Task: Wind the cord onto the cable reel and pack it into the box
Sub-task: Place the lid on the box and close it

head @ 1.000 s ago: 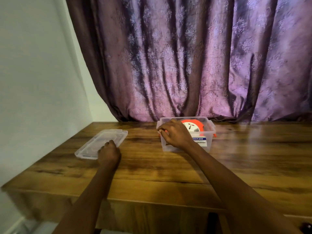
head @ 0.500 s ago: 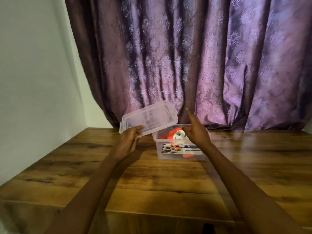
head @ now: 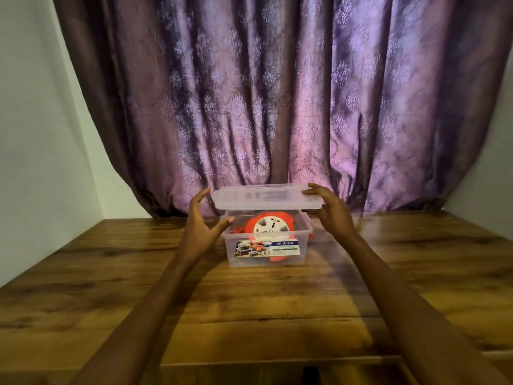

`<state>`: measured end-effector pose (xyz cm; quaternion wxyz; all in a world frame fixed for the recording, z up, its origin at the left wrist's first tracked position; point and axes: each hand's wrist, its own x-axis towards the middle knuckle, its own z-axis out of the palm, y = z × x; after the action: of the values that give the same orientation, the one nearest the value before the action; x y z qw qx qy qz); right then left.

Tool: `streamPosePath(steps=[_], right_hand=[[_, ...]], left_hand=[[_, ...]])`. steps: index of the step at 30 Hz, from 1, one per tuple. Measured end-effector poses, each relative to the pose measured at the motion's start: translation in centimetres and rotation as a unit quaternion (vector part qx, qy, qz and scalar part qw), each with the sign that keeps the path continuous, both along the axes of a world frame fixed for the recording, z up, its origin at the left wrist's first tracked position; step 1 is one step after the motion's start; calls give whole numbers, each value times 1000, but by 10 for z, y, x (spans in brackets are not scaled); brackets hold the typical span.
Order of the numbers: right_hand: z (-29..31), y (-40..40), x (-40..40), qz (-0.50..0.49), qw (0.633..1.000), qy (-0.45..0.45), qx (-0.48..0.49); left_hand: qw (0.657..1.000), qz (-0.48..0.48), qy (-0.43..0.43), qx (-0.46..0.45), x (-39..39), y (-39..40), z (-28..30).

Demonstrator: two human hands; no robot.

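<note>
Swung level from its earlier tilt, the clear lid [head: 268, 196] hovered between the left hand [head: 200, 228] and right hand [head: 331, 211], each clamped on an end, above the box [head: 266, 247] holding the orange cable reel [head: 268, 229]; closing seemingly remained.

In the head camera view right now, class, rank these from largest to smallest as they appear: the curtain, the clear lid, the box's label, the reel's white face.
1. curtain
2. clear lid, held above the box
3. label
4. reel's white face, partly hidden, so it might rival the label
</note>
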<state>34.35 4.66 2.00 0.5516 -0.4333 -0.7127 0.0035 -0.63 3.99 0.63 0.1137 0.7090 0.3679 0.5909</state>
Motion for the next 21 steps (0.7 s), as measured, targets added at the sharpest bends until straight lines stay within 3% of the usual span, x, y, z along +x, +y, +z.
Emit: streamPosePath(steps=[3, 7, 12, 17, 21], right_hand=[[7, -3, 0, 23, 998, 49, -24], [15, -6, -5, 33, 996, 77, -41], [25, -3, -13, 71, 990, 115, -38], [25, 5, -13, 28, 982, 177, -53], [20, 9, -15, -65, 976, 201, -45]], left_hand=[[999, -33, -26, -26, 9, 1, -5], [998, -16, -48, 49, 23, 2, 6], [982, 2, -187, 28, 27, 0, 22], [987, 55, -150, 33, 19, 4, 23], [988, 79, -129, -43, 18, 7, 21]])
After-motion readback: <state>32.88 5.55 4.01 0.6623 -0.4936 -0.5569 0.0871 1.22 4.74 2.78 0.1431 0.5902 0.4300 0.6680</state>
